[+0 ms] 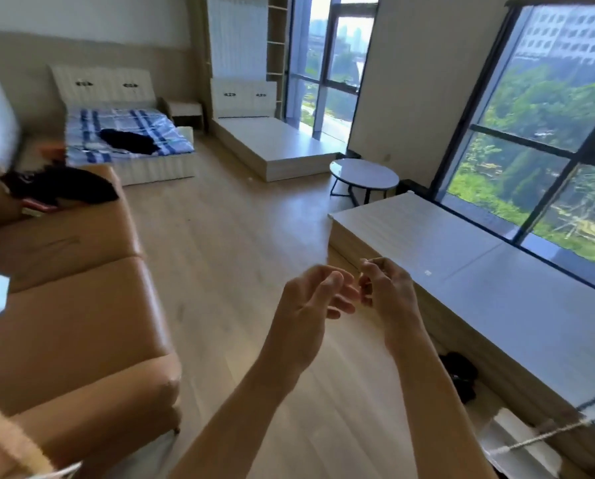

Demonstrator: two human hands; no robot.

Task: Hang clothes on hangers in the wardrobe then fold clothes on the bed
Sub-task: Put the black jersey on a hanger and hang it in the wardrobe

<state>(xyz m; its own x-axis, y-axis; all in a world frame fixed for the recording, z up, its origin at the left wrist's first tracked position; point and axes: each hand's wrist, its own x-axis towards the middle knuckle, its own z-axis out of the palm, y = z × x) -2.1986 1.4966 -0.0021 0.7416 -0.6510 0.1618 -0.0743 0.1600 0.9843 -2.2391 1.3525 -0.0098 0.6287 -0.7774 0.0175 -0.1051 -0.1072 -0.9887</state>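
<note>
While daylight pours through the tall windows (538, 140), a wood floor (220, 236) runs the length of the room between a tan leather sofa (71, 305) on the left and a long white bench (462, 271) below the glass on the right. At the far wall stands a bed (130, 133) with a blue checked sheet. Just beside it, nearer the windows, is a bare bed base (272, 143) with no mattress. A round grey table (363, 174) on dark legs sits between that base and the bench. A dark garment (127, 140) lies crumpled in the middle of the bed, and a second dark heap of clothes (61, 186) rests on the far end of the sofa, blurred.

In the foreground, over the floor, two bare forearms reach forward. The left hand (310, 305) has its palm turned inward and its fingers loosely bent, holding nothing. The right hand (389, 292) is close beside it with curled fingers, its fingertips near those of the left. Whether it pinches anything small cannot be told.
</note>
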